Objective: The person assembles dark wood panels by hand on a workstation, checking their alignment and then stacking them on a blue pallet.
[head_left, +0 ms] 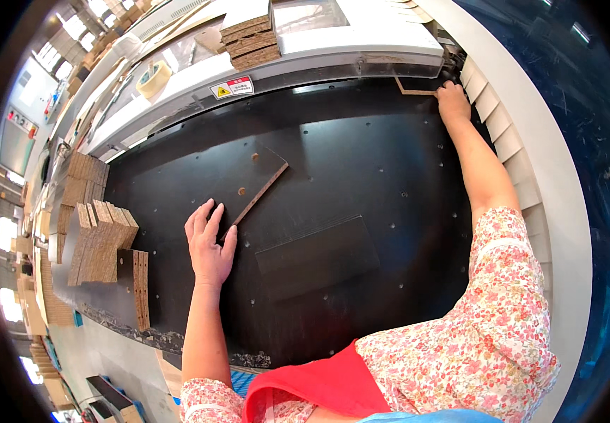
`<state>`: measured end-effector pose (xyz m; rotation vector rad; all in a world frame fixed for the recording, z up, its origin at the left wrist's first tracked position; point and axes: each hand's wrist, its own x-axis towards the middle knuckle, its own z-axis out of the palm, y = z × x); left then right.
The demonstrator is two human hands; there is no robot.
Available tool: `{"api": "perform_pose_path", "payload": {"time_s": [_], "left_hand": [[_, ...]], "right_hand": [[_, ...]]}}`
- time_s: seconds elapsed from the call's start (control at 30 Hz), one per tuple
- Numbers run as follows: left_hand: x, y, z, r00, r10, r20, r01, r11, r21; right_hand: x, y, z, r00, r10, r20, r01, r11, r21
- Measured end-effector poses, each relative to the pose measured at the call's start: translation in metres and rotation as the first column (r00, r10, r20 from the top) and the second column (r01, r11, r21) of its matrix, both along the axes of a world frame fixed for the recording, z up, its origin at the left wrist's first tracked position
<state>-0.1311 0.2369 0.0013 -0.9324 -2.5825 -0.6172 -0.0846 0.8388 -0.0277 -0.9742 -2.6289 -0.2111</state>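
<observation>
My left hand lies with fingers stretched out and thumb apart on a black board, near the lower end of its brown raw edge. Two small brown round holes show in this board. My right hand reaches to the far right corner, its fingers closed at the corner of another dark board with a light brown edge. That board lies partly beneath the machine's white beam. Nearer to me, another black rectangular board rests flat on the black table.
Stacked boards and an upright drilled board stand at the table's left side. More boards are piled on the beam, with a tape roll farther left. Overlapping pale flaps line the right side.
</observation>
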Motion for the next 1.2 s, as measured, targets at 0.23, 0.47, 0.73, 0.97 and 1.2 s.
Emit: {"api": "perform_pose_path", "payload": {"time_s": [0.23, 0.47, 0.73, 0.97, 1.2], "left_hand": [[0.000, 0.004, -0.002, 1.000, -0.014, 0.012, 0.014, 1.000, 0.014], [-0.003, -0.009, -0.005, 0.998, 0.004, -0.060, -0.002, 0.999, 0.036], [-0.003, -0.008, -0.009, 1.000, -0.010, -0.002, 0.010, 0.997, 0.074], [-0.001, -0.012, -0.015, 1.000, 0.017, 0.024, -0.019, 0.998, 0.064], [-0.005, -0.005, -0.014, 0.997, 0.066, -0.035, -0.064, 0.997, 0.035]], "right_hand": [[-0.006, 0.006, 0.005, 1.000, 0.011, 0.018, -0.011, 1.000, -0.001], [-0.056, -0.078, 0.011, 0.946, -0.272, 0.174, 0.312, 0.909, -0.277], [-0.061, -0.057, 0.002, 0.939, -0.301, 0.165, 0.339, 0.891, -0.302], [-0.092, 0.037, -0.054, 0.919, -0.361, 0.159, 0.390, 0.892, -0.230], [-0.071, -0.002, -0.026, 0.929, -0.345, 0.134, 0.369, 0.895, -0.252]]}}
